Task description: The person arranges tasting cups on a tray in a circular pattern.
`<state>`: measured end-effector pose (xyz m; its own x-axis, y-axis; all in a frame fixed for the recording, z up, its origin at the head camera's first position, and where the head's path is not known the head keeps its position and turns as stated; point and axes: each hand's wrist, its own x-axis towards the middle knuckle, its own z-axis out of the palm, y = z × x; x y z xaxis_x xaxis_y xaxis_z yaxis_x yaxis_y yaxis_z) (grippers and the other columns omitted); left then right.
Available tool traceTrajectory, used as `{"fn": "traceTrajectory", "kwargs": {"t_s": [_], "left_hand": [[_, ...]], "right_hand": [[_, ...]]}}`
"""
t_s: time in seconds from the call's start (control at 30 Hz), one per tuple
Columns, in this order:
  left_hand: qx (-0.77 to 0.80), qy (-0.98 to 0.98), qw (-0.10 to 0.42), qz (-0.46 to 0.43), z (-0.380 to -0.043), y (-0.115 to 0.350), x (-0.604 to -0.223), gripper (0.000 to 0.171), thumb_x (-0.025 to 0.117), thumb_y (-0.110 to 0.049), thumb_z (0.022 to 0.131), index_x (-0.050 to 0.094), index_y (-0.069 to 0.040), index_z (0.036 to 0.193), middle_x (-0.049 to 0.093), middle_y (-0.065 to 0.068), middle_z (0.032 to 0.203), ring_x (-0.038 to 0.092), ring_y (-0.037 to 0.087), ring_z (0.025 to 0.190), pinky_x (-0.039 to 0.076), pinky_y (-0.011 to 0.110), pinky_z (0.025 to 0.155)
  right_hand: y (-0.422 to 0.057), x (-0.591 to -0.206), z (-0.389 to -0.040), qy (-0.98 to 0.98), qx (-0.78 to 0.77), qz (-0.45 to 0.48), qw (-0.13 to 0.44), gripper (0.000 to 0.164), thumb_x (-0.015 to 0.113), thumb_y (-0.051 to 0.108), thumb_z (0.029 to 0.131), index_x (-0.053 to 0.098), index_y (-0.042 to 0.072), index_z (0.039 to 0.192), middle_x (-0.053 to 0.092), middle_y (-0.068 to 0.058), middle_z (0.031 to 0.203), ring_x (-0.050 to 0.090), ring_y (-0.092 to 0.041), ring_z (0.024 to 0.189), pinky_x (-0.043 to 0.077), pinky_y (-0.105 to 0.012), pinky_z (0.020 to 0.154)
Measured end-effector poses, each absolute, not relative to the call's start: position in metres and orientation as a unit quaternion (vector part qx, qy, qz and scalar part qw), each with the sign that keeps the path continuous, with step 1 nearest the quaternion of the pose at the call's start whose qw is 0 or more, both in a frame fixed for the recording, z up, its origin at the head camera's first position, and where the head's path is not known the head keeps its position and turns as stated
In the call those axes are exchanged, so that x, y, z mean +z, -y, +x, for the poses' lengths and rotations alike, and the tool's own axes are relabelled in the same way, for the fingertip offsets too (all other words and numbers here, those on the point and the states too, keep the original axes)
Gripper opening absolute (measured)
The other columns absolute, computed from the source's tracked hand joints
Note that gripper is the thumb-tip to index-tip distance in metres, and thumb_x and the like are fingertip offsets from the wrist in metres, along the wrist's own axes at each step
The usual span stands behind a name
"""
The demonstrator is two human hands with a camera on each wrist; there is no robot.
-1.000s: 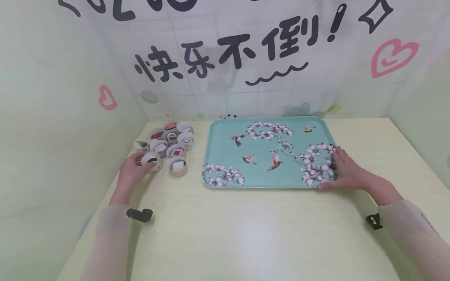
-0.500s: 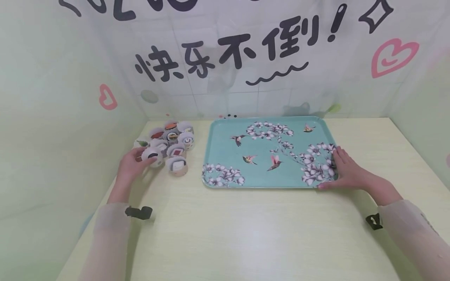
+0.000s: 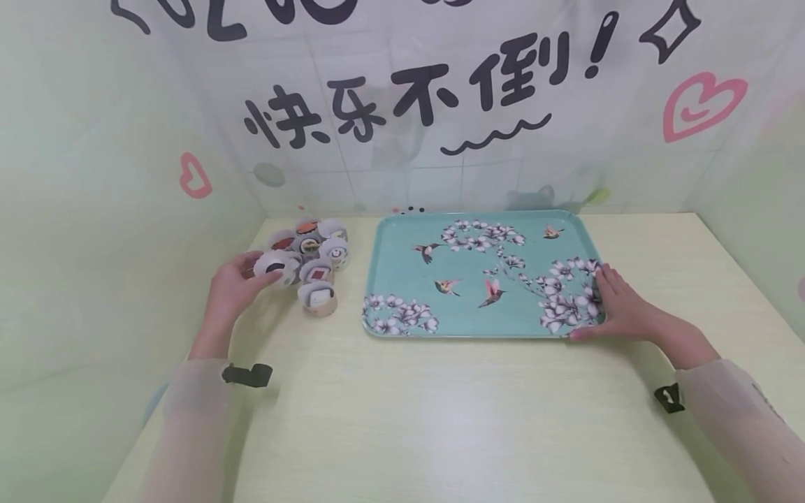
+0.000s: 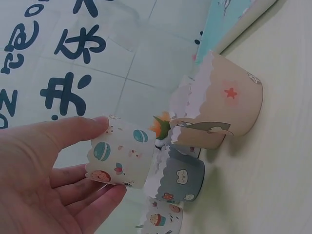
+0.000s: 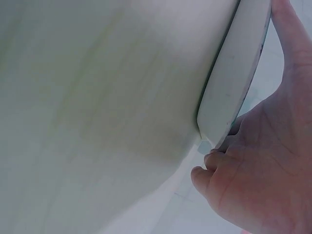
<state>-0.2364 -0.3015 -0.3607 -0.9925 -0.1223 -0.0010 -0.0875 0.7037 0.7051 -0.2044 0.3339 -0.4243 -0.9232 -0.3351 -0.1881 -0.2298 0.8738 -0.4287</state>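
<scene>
Nearest you, the bare front of the pale table (image 3: 440,419) lies between your two sleeves, each with a black band at the wrist.

Beyond that, your left hand (image 3: 234,283) has its thumb on one side and its fingers on the other, opened only about as wide as the white paper cup (image 4: 122,156) pinched between them near its scalloped rim. In the left wrist view the cup's base looks raised off the table, its printed wall towards the camera. Your right hand (image 3: 629,307) is spread, fingers along the tray's right edge and thumb along its front edge, touching the corner without closing round anything.

The step in hand looks like lifting one cup out of the group while the tray is steadied. The next move probably calls for a light pinch, so the paper wall doesn't buckle, and for raising the base well over the neighbours.

Just past the held cup the others stand close together: the beige cup (image 3: 319,305) is foremost, the cup with a red square inside (image 3: 316,271) just behind it, the rest further back. What lies inside them is too small to tell. Right of them, apart, the turquoise tray (image 3: 402,244) lies flat with only its printed birds and blossoms showing.

Farthest off is the white wall (image 3: 415,164) with black lettering.
</scene>
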Motion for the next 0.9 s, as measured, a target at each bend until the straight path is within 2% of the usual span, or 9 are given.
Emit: {"fn": "traceTrajectory", "kwargs": {"t_s": [0.27,0.5,0.9], "left_hand": [[-0.381,0.923,0.035,0.036,-0.239,0.288,-0.348,0.072,0.069,-0.035,0.093,0.041,0.003,0.147,0.049,0.026,0.148,0.051,0.043,0.134,0.045,0.053,0.108],[-0.388,0.921,0.031,0.028,-0.245,0.276,-0.342,0.071,0.069,-0.031,0.094,0.040,0.004,0.148,0.047,0.027,0.149,0.048,0.044,0.136,0.044,0.054,0.111],[-0.394,0.919,0.019,0.020,-0.255,0.256,-0.335,0.070,0.070,-0.032,0.093,0.042,-0.002,0.149,0.050,0.023,0.148,0.050,0.039,0.136,0.047,0.053,0.108]], "right_hand": [[-0.335,-0.424,-0.204,-0.959,-0.205,-0.146,0.129,0.140,0.083,0.055,0.071,-0.006,-0.023,0.147,-0.011,-0.048,0.153,-0.008,-0.063,0.143,0.009,-0.074,0.116],[-0.335,-0.425,-0.204,-0.960,-0.202,-0.148,0.122,0.140,0.083,0.054,0.070,-0.004,-0.024,0.147,-0.009,-0.048,0.152,-0.006,-0.063,0.143,0.010,-0.074,0.115],[-0.334,-0.425,-0.204,-0.961,-0.198,-0.152,0.123,0.140,0.083,0.055,0.070,-0.003,-0.024,0.147,-0.008,-0.049,0.152,-0.005,-0.064,0.143,0.011,-0.074,0.115]]}}
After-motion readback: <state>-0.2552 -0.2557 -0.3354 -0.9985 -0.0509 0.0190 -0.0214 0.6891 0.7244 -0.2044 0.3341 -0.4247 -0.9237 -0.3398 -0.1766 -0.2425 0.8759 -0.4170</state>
